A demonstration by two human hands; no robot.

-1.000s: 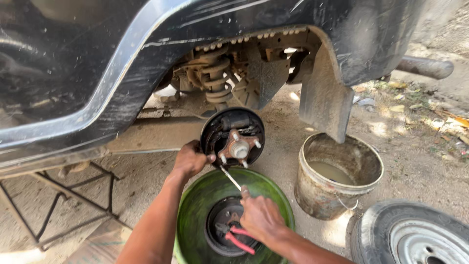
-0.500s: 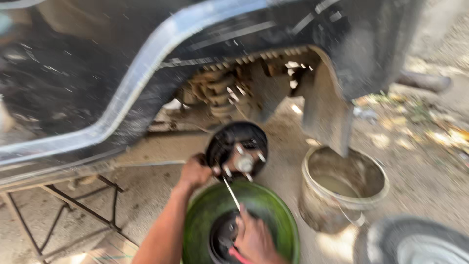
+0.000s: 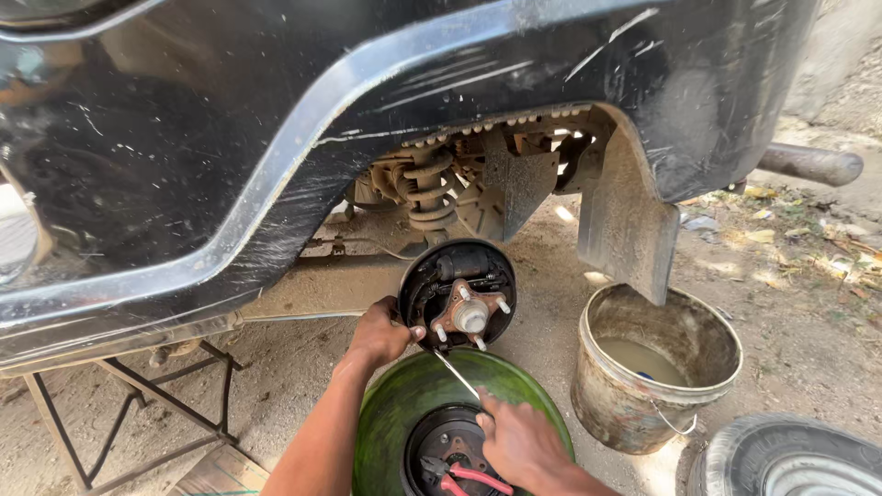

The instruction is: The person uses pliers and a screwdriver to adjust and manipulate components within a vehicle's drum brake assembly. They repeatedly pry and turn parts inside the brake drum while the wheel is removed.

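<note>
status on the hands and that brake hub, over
Left hand gripping brake plate edge. Right hand holds thin metal tool aimed at hub. Nothing blocking; bucket off right.

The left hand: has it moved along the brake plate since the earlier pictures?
No. The left hand grips the left edge of the brake plate, beside the hub, as before.

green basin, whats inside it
Inside the green basin lie a dark brake drum and red-handled pliers. The right hand covers part of the drum, so anything beneath it is hidden.
</note>
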